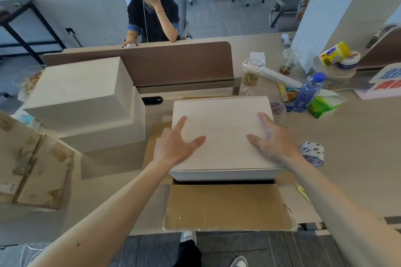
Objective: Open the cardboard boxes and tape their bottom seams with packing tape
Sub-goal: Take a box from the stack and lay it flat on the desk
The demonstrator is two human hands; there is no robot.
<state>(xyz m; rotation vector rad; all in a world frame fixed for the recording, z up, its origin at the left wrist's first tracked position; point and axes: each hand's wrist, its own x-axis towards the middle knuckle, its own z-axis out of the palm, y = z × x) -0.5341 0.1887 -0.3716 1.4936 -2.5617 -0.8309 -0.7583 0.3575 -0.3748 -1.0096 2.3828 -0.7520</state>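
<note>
Flap (pixel 227 206): brown, lying open just before box (pixel 221 119). Box on desk (pixel 358 136). Left hand (pixel 175 143), right hand (pixel 273 141): spread flat on box top. Box probably light, stiff; grip side edges. Tape (pixel 312 154): right of box.

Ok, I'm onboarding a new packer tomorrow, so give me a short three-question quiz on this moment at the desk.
1. True or false: the left hand and the right hand both rest with spread fingers on top of the white box.
2. Where is the tape roll? A) held in the left hand; B) on the desk beside the right hand; C) on top of the white box.
3. Fill in: the plastic bottle right of the white box is ____ in colour.
Key: 1 true; 2 B; 3 blue.
</note>
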